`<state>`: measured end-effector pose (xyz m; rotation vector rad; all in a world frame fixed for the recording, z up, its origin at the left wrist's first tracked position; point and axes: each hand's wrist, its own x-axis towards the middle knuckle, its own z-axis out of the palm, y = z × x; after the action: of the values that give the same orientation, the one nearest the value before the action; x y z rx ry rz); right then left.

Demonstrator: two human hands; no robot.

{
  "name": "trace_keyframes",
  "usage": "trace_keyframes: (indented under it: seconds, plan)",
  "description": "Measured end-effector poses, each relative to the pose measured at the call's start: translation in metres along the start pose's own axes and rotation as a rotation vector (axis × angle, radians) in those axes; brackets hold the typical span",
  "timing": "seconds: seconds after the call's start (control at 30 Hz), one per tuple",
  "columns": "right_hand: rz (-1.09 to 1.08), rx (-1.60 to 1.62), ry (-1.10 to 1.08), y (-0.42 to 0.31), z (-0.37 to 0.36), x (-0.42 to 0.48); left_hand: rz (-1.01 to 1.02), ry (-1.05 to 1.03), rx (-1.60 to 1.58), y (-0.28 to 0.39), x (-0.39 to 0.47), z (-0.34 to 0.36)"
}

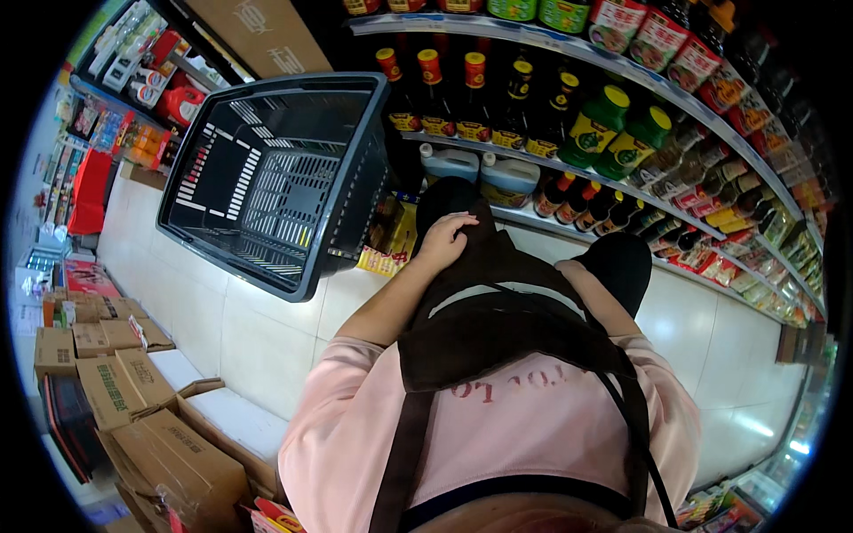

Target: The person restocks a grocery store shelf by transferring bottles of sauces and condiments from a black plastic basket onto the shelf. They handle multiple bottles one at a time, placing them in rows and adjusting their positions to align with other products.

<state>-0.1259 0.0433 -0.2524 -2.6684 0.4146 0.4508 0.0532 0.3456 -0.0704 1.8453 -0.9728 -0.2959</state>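
Observation:
My left hand (pixel 448 238) rests on the dark brown apron (pixel 466 333) over my bent left knee, with nothing in its grasp. My right forearm (pixel 603 300) runs down beside the apron to my right thigh. Most of my right hand (pixel 570 268) is hidden behind the apron and the dark trouser leg (pixel 614 266). Left of my left hand stands a dark grey plastic shopping basket (pixel 318 263), apart from the hand, its slatted inside showing. A yellow printed carton (pixel 390 256) is partly hidden between the basket and my knee.
Shelves ahead hold soy sauce bottles (pixel 474 100), green-labelled jugs (pixel 596 126) and blue-labelled jugs (pixel 510 176). Cardboard boxes (pixel 183 453) are stacked at the lower left on the tiled floor (pixel 256 333). A large carton (pixel 266 33) stands behind the basket.

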Motion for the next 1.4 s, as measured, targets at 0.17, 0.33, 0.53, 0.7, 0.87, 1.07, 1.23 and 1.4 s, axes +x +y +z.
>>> trace_keyframes:
  seconds: [0.17, 0.33, 0.53, 0.7, 0.87, 1.07, 1.23, 1.4]
  plan:
    - [-0.066, 0.252, -0.348, -0.079, -0.038, 0.008, 0.049, -0.026, 0.255, -0.006, -0.008, 0.004]
    - [0.083, 0.294, -0.475, -0.019, 0.0, 0.0, 0.066, -0.065, 0.296, 0.013, 0.007, 0.018]
    - [0.071, 0.393, -0.172, -0.031, -0.023, -0.021, 0.123, -0.014, 0.344, 0.011, 0.0, 0.021]
    - [0.011, 0.365, -0.196, -0.028, -0.013, -0.006, 0.101, -0.049, 0.332, 0.01, -0.003, 0.017]
    - [0.019, 0.275, -0.203, -0.04, -0.013, -0.001, 0.084, -0.027, 0.356, 0.0, -0.008, 0.014]
    - [0.013, 0.201, -0.316, -0.041, -0.019, -0.019, 0.086, 0.016, 0.376, -0.002, -0.011, 0.018]
    - [0.209, 0.572, -0.43, -0.026, 0.005, -0.032, 0.159, 0.048, 0.409, 0.0, -0.004, 0.016]
    - [-0.11, 0.523, -0.386, -0.04, 0.0, -0.024, 0.166, 0.062, 0.436, -0.003, -0.006, 0.015]
